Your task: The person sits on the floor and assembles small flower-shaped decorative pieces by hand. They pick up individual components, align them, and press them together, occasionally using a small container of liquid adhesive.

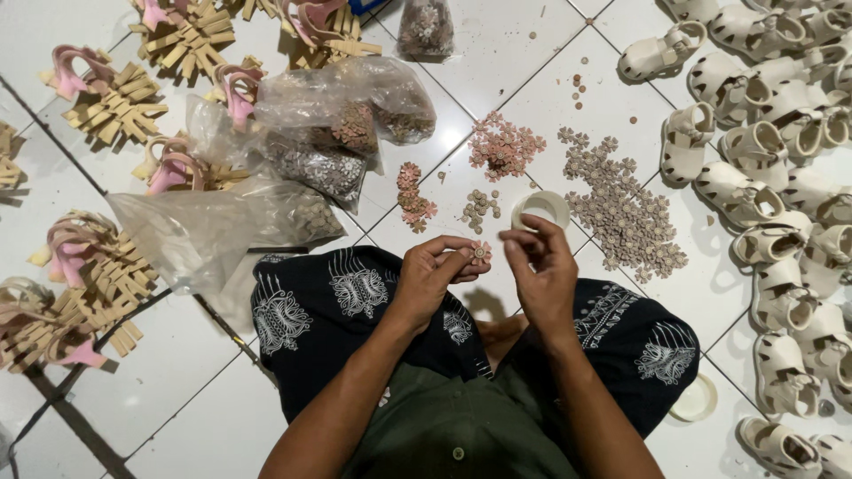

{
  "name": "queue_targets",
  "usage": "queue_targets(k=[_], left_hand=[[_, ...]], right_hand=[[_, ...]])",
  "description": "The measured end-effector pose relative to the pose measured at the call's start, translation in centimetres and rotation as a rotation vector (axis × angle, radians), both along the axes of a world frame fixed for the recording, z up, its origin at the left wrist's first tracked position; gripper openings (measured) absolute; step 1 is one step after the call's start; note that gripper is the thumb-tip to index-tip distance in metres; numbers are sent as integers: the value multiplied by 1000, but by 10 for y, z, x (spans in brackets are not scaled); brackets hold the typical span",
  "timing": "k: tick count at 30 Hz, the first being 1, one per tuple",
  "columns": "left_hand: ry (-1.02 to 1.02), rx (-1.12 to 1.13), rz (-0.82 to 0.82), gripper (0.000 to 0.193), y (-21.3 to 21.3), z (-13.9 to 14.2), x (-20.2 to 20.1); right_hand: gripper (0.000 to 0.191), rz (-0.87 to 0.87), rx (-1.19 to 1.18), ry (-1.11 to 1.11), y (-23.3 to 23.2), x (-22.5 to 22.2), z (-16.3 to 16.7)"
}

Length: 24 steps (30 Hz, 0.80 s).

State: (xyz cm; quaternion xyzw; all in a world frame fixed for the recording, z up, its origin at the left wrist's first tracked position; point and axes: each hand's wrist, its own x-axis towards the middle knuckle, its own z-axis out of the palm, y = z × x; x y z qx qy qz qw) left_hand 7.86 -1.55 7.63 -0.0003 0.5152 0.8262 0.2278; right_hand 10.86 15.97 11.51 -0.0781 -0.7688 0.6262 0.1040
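Hands: left hand (435, 270) pinches pink flower (480, 252) beside right hand (541, 266).

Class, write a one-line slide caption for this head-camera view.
Seated on a tiled floor, a person's left hand holds a small pink flower piece beside the right hand, cream sandals alongside.

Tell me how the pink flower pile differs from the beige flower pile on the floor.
The pink flower pile is small and bunched close, while the beige flower pile is much larger and spreads in a long band toward the cream sandals. The pink flower pile is salmon pink; the beige flower pile is dull tan. Both lie loose on the white tile floor, beyond the person's hands.
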Motion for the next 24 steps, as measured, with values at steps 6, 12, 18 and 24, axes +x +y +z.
queue_targets(k=[6, 12, 18, 24], left_hand=[[-7, 34, -24, 26, 0, 5, 4], [61, -78, -24, 27, 3, 16, 5], [59, -95, -14, 27, 8, 18, 6], [17, -15, -24, 26, 5, 12, 8]], right_hand=[[44, 44, -244, -136, 0, 1, -5], [44, 3, -258, -91, -6, 3, 1], [40, -18, -268, -99, -5, 8, -2], [38, -4, -356, -107, -1, 10, -9]])
